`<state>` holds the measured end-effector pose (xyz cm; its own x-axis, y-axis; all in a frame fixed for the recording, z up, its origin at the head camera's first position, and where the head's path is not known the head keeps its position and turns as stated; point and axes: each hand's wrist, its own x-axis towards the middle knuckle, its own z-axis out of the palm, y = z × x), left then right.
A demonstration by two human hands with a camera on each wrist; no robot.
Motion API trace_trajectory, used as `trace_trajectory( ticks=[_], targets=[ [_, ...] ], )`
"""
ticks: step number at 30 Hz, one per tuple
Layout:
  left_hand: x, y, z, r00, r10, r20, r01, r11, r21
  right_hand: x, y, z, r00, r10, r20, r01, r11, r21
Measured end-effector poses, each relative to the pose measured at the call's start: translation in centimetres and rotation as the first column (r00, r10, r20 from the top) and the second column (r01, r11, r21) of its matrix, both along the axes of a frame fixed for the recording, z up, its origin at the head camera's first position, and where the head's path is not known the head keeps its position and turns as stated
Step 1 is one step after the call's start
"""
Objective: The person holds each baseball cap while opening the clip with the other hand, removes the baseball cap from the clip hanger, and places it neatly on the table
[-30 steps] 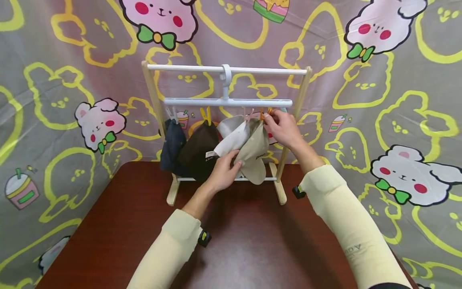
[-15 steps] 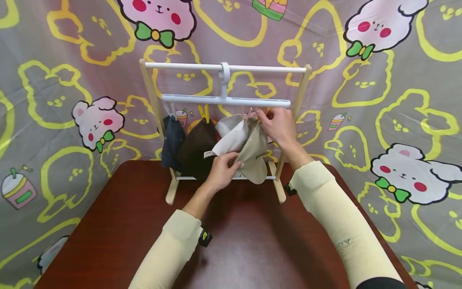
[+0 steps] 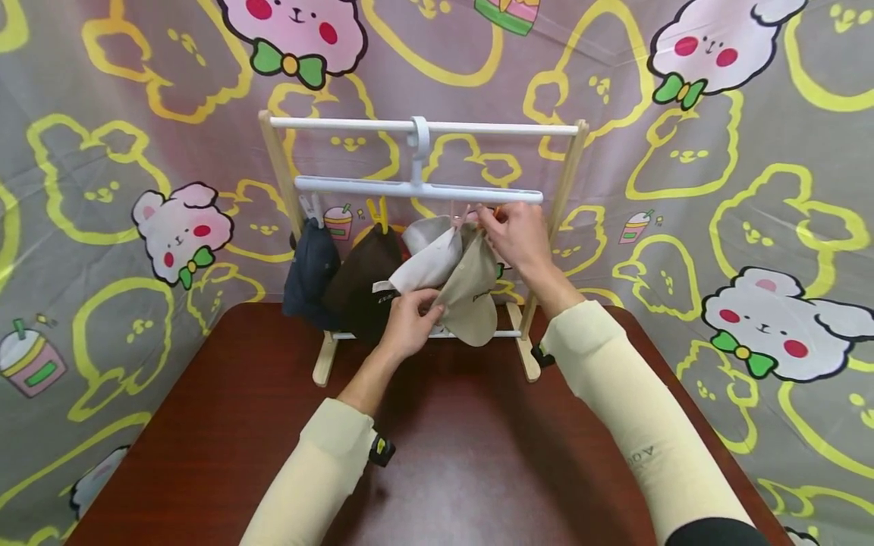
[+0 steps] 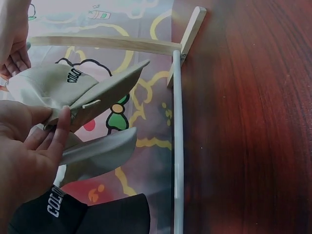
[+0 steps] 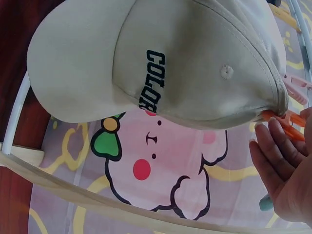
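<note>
You are unclipping the beige cap [image 3: 471,292] under the hanger bar [image 3: 355,184]: left hand [image 3: 407,324] pinching its brim, right hand [image 3: 517,235] fingers curled at the orange clip [image 5: 285,122]. Next, squeeze it open.

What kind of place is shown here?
Probably a staged tabletop set, not a real laundry room: a cartoon-print cloth backdrop, a small wooden rack on a brown table, caps clipped to a hanger.

rack [image 3: 564,182] on table [image 3: 205,425] | hanger [image 3: 416,188] on rack | four caps below | backdrop [image 3: 751,152] behind
</note>
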<state>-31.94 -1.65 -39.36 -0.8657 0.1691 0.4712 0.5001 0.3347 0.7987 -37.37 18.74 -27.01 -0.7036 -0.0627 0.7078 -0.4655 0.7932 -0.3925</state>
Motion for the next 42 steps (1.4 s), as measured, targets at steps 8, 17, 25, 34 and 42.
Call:
trace_trajectory(
  ticks=[8,17,25,34,42],
  targets=[
    [0.1,-0.4,0.0,0.995,0.097,0.015,-0.097,0.995,0.017,-0.1,-0.1,0.0,0.999,0.044,0.016,-0.044,0.999,-0.003],
    [0.1,-0.7,-0.2,0.987,0.158,0.015,-0.159,0.985,0.061,-0.3,-0.4,0.1,0.996,0.076,0.043,-0.076,0.997,0.01],
    [0.3,-0.8,-0.5,0.985,0.165,0.043,-0.168,0.982,0.086,-0.4,-0.4,0.0,0.996,0.07,0.062,-0.073,0.997,0.038],
    [0.7,-1.1,-0.6,0.984,0.166,0.058,-0.169,0.984,0.06,-0.4,-0.6,0.1,0.995,0.078,0.059,-0.081,0.996,0.041],
    [0.7,-1.2,-0.7,0.991,0.118,0.066,-0.122,0.99,0.065,-0.4,-0.5,0.6,0.992,0.11,0.069,-0.113,0.992,0.048]
  ],
)
